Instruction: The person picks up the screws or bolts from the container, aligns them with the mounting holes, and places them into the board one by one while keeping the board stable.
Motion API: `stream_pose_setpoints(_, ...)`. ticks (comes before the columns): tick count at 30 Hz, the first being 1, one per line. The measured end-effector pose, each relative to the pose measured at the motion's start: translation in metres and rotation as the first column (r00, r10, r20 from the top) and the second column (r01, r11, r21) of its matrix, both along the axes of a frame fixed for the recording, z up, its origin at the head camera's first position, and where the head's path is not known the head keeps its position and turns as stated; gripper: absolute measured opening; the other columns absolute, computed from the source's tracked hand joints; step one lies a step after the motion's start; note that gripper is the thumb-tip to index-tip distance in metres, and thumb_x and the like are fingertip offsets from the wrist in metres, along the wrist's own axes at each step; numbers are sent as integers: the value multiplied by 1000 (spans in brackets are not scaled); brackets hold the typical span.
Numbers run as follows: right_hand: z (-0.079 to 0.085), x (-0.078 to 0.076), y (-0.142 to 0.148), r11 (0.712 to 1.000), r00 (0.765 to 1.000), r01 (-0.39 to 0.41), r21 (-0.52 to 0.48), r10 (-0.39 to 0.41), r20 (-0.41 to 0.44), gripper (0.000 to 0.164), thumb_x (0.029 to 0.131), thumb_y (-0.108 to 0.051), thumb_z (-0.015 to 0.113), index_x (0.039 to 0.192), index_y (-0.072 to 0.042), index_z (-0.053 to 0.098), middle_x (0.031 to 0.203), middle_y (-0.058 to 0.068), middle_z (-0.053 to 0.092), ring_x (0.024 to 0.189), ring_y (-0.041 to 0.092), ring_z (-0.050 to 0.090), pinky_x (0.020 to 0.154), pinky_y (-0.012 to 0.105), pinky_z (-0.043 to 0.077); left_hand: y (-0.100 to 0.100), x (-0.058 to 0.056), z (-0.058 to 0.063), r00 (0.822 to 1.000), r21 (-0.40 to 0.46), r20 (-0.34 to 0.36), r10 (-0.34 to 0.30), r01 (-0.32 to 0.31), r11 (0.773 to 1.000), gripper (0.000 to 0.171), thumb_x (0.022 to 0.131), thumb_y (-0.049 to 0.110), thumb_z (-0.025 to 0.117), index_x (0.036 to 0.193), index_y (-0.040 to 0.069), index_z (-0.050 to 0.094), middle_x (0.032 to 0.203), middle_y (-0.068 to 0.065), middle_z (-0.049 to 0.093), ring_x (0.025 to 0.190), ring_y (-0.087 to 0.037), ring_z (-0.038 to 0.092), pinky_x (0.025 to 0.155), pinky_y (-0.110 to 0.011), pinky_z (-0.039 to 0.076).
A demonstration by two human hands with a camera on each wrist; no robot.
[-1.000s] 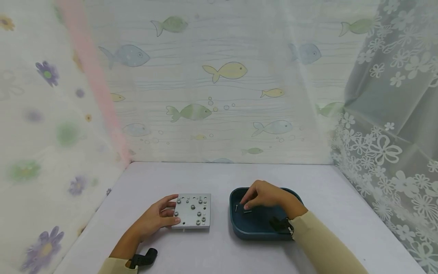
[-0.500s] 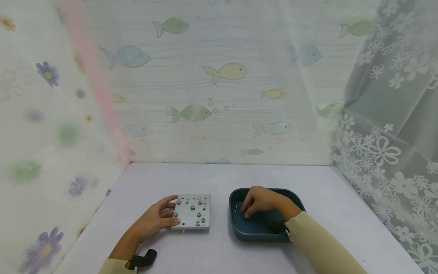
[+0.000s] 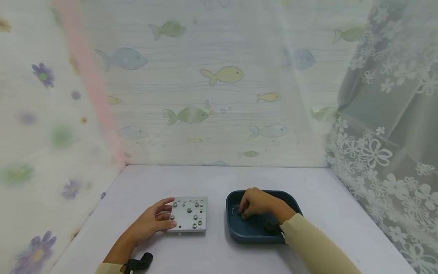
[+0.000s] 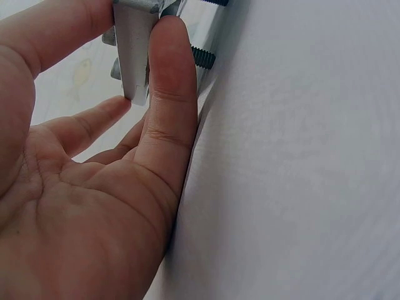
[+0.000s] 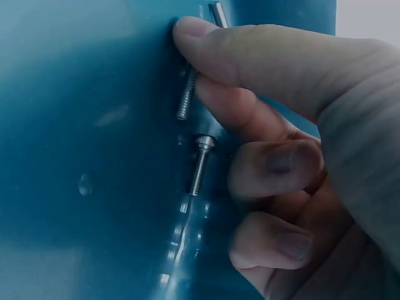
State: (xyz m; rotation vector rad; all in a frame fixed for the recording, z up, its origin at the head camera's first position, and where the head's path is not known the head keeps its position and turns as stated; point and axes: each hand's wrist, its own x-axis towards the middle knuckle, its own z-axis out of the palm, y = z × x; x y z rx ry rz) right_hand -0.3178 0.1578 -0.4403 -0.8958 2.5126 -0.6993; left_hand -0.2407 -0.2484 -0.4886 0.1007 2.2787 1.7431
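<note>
My left hand [image 3: 154, 219] grips the left edge of a square silver metal plate [image 3: 184, 219], thumb on its top and fingers along the far side. Several socket-head screws stand in the plate's holes. In the left wrist view, a threaded screw end [image 4: 203, 57] sticks out below the plate. Over in a dark blue tray [image 3: 236, 236], my right hand [image 3: 258, 201] reaches down, thumb and index finger pinching a screw [image 5: 187, 97] whose head is hidden behind the thumb. Another screw [image 5: 201, 165] lies loose beside the fingers.
Part of a further metal pin [image 5: 219, 14] shows past the right thumb. The tray stands right of the plate on a white tabletop [image 3: 205, 258]. Patterned curtains [image 3: 219, 125] close off the back and both sides. Each wrist wears a small black camera [image 3: 138, 262].
My right hand has lowered into the tray and its fingers have drawn together over one screw. My left hand keeps hold of the plate. The head view has shifted slightly.
</note>
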Motion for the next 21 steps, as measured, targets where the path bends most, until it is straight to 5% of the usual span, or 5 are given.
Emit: stream_pose_setpoints(21, 13, 1, 0, 999, 999, -7, 42, 8, -41, 11, 85, -13, 83, 88, -23, 81, 80, -12, 70, 75, 8, 64, 67, 27, 55, 1, 4, 3, 1000, 10, -20, -11, 11, 1000, 98, 82, 20, 89, 161, 17, 32, 152, -20, 46, 114, -23, 64, 83, -34, 58)
